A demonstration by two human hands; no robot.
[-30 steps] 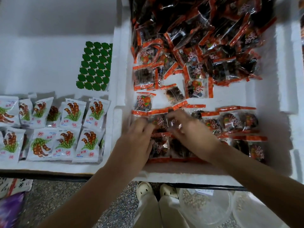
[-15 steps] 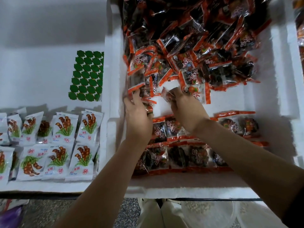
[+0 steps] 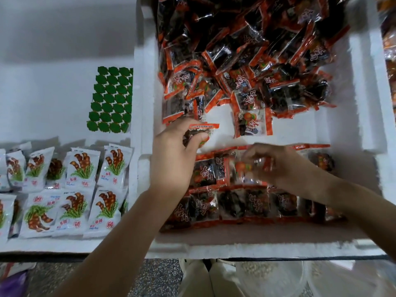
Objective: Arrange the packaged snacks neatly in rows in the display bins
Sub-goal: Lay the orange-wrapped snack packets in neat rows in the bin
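My left hand [image 3: 173,151] grips an orange-edged packet [image 3: 200,133], its sealed strip running left-right. My right hand [image 3: 282,168] pinches a blurred packet [image 3: 248,167] in the foam bin [image 3: 257,250]. The small print is unreadable.

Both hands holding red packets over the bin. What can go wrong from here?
1. Right hand is blurred over the second row; its blurry packet may land skewed across neighbours.
2. Left hand grips an orange-sealed packet right beside the loose pile, whose near edge could spill toward the rows.
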